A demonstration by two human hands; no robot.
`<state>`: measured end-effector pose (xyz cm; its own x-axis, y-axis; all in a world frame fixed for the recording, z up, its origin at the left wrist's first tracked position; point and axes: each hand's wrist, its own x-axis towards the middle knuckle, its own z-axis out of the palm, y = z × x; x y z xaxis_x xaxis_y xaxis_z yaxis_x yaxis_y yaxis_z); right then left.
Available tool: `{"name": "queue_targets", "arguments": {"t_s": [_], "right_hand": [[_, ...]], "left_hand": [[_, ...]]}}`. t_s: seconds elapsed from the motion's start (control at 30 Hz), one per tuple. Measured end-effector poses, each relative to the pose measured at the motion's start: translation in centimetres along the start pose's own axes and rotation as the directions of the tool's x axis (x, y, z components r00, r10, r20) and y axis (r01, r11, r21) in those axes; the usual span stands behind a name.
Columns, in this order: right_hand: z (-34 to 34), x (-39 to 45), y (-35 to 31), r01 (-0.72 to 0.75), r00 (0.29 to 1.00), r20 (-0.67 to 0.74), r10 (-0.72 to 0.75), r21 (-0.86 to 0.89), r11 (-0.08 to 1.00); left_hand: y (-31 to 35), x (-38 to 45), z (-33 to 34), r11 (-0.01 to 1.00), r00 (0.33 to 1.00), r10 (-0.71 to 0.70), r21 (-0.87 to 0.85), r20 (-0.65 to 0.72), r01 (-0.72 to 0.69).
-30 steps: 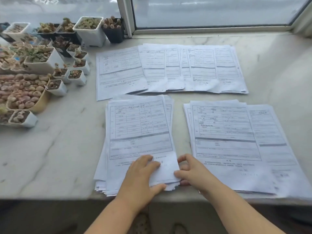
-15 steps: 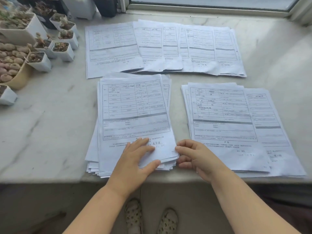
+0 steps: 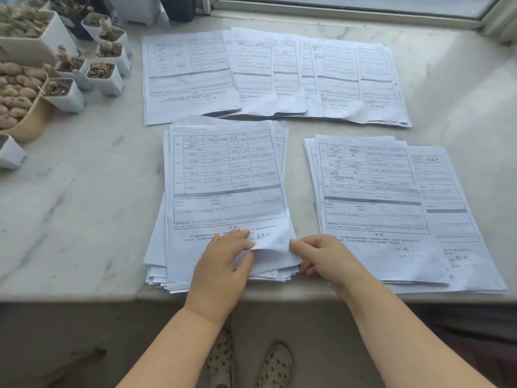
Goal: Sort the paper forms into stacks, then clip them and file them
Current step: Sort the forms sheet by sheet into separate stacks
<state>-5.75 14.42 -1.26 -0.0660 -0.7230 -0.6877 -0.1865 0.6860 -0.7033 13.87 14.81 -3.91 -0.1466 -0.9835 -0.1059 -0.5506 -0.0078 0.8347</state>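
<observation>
the left hand (image 3: pixel 221 264) lies flat on the near end of the middle stack of forms (image 3: pixel 223 191), fingers straight and pressing the paper down. the right hand (image 3: pixel 324 259) sits just beside it at the stack's near right corner, thumb and forefinger pinching the top sheet (image 3: pixel 272 242), whose corner is curled up off the pile between the two hands.

the stack is ragged, its sheets fanned at the near edge, and it reaches almost to the front lip of the bench (image 3: pixel 84 219). to the right, apart from it, lies a second stack of forms (image 3: pixel 377 205) with one sheet slid out toward the right. further back a row of overlapping forms (image 3: pixel 279 74) spreads across the bench, running left to right.

the bench is pale grey marble with darker veins — it runs back to a window frame (image 3: pixel 349 12) along the far edge. at the left stand small white pots of succulents (image 3: pixel 106 77) and a tan bowl of pebble-like plants (image 3: pixel 19 93), well apart from the papers. below the front edge the floor is dim, and the person's two perforated shoes (image 3: pixel 249 365) show between the forearms.
</observation>
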Motion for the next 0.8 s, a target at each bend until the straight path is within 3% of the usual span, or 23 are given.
{"name": "queue_targets", "arguments": {"t_s": [0.2,0.27,0.4,0.53,0.63,0.8], "right_hand": [[-0.7,-0.2,0.0,-0.048,0.995,0.092,0.041,0.067,0.997],[-0.4,-0.1,0.1,-0.034,0.997,0.067,0.029,0.062,0.998],[0.2,0.0,0.1,-0.024,1.0,-0.002,0.024,0.044,0.999],[0.8,0.0,-0.2,-0.03,0.997,-0.064,0.034,0.068,0.997],[0.6,0.1,-0.4,-0.054,0.996,-0.07,0.056,0.037,0.998],[-0.3,0.0,-0.6,-0.103,0.994,0.031,0.1,0.086,0.991]], "left_hand": [[1.5,0.2,0.2,0.991,0.978,-0.13,-0.037,-0.16,0.126],[1.6,0.2,0.4,0.996,0.982,-0.072,0.036,-0.174,0.08],[0.9,-0.1,0.5,0.983,0.989,0.139,0.13,-0.053,-0.131],[0.7,0.0,0.0,0.977,0.987,0.156,0.141,0.029,-0.158],[0.4,0.2,-0.2,0.989,0.993,0.111,0.098,0.026,-0.113],[0.5,0.4,0.5,1.0,0.993,0.007,0.02,-0.116,-0.005]]}}
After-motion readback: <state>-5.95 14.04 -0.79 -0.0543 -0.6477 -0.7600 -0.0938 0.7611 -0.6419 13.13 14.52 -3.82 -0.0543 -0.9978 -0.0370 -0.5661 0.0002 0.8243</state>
